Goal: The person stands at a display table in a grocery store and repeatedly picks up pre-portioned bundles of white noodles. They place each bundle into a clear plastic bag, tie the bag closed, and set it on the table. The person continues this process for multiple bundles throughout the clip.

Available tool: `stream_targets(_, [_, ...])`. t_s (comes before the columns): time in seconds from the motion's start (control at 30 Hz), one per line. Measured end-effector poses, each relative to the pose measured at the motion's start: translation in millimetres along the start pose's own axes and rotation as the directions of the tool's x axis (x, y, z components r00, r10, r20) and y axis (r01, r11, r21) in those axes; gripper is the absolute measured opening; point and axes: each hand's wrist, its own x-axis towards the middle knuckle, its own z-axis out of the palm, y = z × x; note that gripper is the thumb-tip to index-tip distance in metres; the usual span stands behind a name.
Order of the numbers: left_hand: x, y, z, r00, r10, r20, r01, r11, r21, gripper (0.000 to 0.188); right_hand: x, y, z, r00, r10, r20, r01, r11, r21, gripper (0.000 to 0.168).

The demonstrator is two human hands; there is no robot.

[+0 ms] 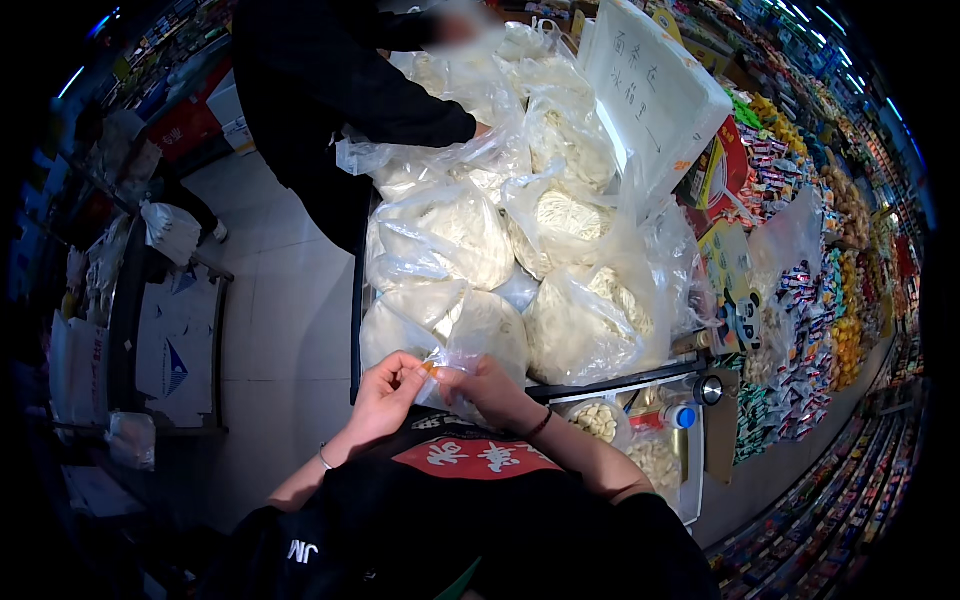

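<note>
My left hand (388, 397) and my right hand (487, 392) meet at the near edge of a clear plastic bag of noodles (480, 322). Both hands pinch a small orange-yellow item (429, 367) between thumbs and fingertips, against the bag's gathered plastic; what it is cannot be made out. Another bag of noodles (592, 322) lies right of this bag, and one more (442, 232) lies behind it. Further bags, with pale noodles showing through the plastic, cover the stand beyond.
Another person's dark sleeve (420, 105) reaches over the far bags. A white foam board (645, 97) with handwriting leans at the back right. Beside the stand's near right corner, a white tray (694, 487) holds tubs and a blue-capped container (681, 417). Packaged snacks (795, 337) fill the right.
</note>
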Motion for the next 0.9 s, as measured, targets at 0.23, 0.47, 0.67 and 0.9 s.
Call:
stream_targets(0.23, [0,-4,3,0.991,0.115,-0.074,-0.112,0.993,0.041,0.01,2,5,0,0.996,0.084,-0.042,-0.076,0.982,0.172,0.021])
stream_targets(0.47, [-3,3,3,0.987,0.141,-0.079,-0.134,0.987,0.088,0.01,2,4,-1,0.955,0.255,0.154,-0.298,0.827,0.477,0.017])
stream_targets(0.67, [-5,9,-1,0.981,0.099,-0.166,-0.133,0.97,-0.203,0.012,-2,-4,5,0.99,0.135,0.041,-0.14,0.931,0.338,0.02])
stream_targets(0.9, [1,35,-25,0.981,-0.001,-0.193,-0.098,0.857,-0.505,0.019,-14,-22,2,1.0,0.015,-0.015,-0.007,0.897,0.441,0.019])
